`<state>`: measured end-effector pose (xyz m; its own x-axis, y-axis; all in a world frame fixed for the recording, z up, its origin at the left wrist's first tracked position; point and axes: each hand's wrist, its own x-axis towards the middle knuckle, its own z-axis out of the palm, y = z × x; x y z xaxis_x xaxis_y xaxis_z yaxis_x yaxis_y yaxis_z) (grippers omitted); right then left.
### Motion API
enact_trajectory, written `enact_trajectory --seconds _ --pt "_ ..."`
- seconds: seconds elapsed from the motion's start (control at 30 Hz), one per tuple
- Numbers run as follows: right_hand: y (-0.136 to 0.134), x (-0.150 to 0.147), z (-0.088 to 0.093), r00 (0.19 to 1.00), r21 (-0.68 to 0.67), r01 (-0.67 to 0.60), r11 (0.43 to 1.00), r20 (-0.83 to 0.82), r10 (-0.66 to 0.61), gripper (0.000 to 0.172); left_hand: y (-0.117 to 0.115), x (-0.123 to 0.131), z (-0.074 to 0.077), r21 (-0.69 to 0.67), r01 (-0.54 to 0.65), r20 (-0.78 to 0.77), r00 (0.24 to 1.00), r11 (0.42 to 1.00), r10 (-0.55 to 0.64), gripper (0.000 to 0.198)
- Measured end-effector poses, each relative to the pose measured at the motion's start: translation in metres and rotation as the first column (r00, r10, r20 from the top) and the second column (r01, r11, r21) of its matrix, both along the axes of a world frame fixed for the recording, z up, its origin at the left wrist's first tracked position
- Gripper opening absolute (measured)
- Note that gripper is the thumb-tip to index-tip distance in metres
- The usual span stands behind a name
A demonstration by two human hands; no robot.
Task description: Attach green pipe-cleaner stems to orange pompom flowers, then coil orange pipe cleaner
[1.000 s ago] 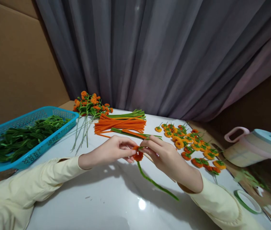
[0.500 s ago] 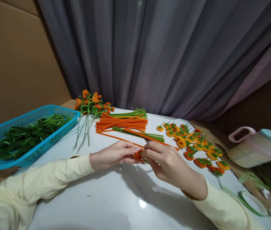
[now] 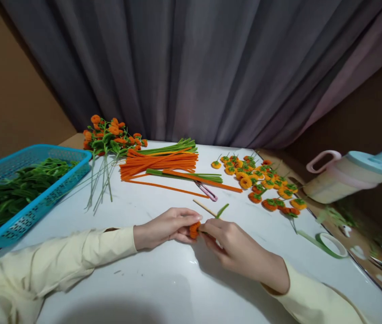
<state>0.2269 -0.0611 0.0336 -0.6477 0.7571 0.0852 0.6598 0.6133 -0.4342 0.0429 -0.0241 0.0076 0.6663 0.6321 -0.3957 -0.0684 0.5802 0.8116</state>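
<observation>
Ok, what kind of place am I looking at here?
Probably a small craft workspace, perhaps at home: the white table bears stacked fuzzy orange stems and many small orange and yellow flower heads, with a gray curtain hanging behind it.

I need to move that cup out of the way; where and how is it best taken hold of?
Probably by the pink handle, coming from the picture's left, over the white tabletop. The handle is an open loop jutting from the cup toward that side, and nothing visible blocks it.
</observation>
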Motion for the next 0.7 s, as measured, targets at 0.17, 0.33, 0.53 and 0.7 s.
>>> enact_trajectory --seconds 0.17,0.33,0.53,0.7 --pt "-0.004 0.002 -0.007 0.998 0.009 0.027 1.0 0.051 -0.027 0.016 -0.002 0.005 -0.003 0.035 -0.042 -0.012 0.999 0.998 0.043 0.023" --pt "-0.001 0.001 -0.012 0.989 -0.049 0.103 0.993 -0.1 -0.108 0.018 -0.006 0.004 -0.004 0.043 -0.106 0.049 0.993 0.993 0.104 0.021" --pt "0.001 -0.001 -0.013 0.962 -0.139 0.166 0.976 -0.197 -0.192 0.019 -0.01 0.007 -0.012 0.092 -0.193 0.018 0.981 0.977 0.192 0.032" --pt "0.003 -0.003 -0.015 0.954 -0.129 0.212 0.969 -0.188 -0.234 0.022 -0.017 0.007 -0.016 0.305 -0.122 -0.07 0.986 0.944 0.15 0.042"
